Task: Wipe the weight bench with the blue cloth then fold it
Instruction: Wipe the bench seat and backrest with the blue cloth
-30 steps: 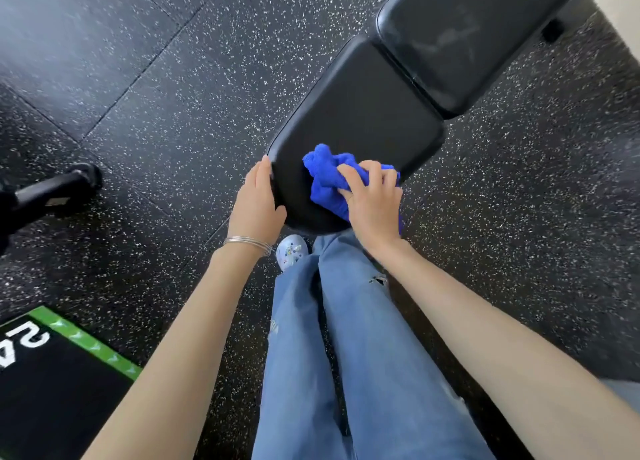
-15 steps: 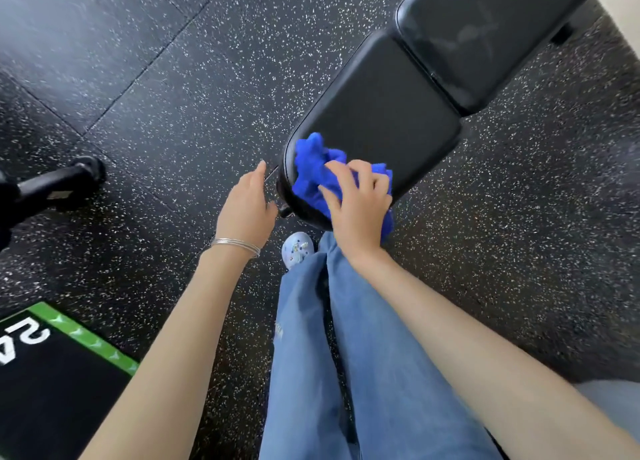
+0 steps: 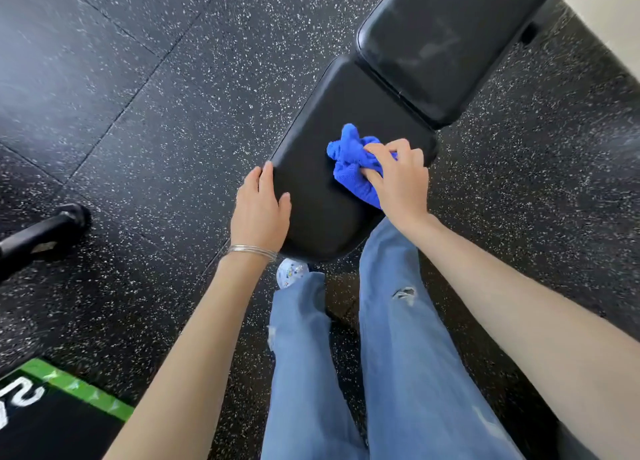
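Note:
A black padded weight bench (image 3: 322, 168) runs from the middle of the view to the top right, in two pads. The crumpled blue cloth (image 3: 353, 161) lies on the right part of the near seat pad. My right hand (image 3: 398, 179) grips the cloth, fingers curled into it, and presses it on the pad. My left hand (image 3: 261, 210), with thin bangles at the wrist, rests flat on the pad's near left edge, fingers fairly straight.
Black speckled rubber flooring (image 3: 156, 113) surrounds the bench. A black dumbbell (image 3: 41, 234) lies at the left edge. A black mat with a green border (image 3: 69, 411) sits at the bottom left. My legs in blue jeans (image 3: 346, 373) stand at the bench's near end.
My right hand has carried the cloth from the pad's near left corner to its right side. My left hand, off the bench half a second ago, now rests on the pad's left edge.

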Action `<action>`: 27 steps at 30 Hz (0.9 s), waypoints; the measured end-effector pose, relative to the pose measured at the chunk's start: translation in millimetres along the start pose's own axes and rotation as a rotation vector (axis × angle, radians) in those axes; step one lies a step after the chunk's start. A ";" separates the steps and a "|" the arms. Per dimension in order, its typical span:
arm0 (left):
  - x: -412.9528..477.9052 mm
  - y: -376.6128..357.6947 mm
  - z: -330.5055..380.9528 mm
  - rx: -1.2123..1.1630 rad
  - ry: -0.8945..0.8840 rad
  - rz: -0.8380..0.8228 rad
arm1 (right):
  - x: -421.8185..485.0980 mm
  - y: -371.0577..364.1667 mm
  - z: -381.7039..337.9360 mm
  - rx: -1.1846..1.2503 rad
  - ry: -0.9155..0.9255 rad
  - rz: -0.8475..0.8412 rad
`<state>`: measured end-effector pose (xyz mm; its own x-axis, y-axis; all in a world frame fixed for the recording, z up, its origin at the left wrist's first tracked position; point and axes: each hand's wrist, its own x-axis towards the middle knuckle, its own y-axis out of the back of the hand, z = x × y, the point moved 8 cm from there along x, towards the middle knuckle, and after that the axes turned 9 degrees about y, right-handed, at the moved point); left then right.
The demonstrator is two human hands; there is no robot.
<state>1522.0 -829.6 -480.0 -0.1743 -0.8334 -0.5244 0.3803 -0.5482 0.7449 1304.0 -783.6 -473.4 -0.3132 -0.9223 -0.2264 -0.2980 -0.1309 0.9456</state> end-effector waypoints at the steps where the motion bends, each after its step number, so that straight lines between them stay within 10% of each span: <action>1: 4.6 -0.5 4.2 -0.001 0.004 0.002 | 14.4 1.2 -2.6 -0.036 0.005 0.003; 27: 118.5 -30.6 105.4 0.174 0.359 0.096 | 160.7 12.9 109.4 -0.068 0.313 -0.205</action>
<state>1394.0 -918.9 -521.4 0.1944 -0.8211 -0.5367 0.2143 -0.4984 0.8400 1151.2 -893.7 -523.2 0.0407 -0.9394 -0.3405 -0.2617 -0.3389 0.9037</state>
